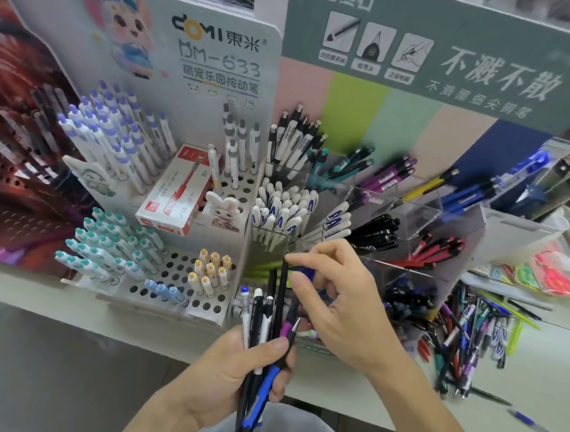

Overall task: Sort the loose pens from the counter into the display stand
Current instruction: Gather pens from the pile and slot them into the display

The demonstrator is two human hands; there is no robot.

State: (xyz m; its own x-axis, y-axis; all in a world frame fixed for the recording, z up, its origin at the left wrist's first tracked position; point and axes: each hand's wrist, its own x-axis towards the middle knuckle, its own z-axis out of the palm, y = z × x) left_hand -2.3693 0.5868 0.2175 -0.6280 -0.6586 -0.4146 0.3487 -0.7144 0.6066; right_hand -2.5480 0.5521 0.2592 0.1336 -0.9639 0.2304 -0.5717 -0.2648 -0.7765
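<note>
Nearest, left hand (239, 366) grips a bundle of pens (267, 325) upright, right hand (335, 301) fingers (303, 257) pinch a black pen (283, 287) top; lift straight, match the clear display stand (405, 239) compartment beyond; loose pens (466, 338) heaped right on desk (529, 386).

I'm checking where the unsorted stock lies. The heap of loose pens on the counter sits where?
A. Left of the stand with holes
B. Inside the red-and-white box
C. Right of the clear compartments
C: the heap of loose pens lies on the counter right of the clear compartments.
</note>
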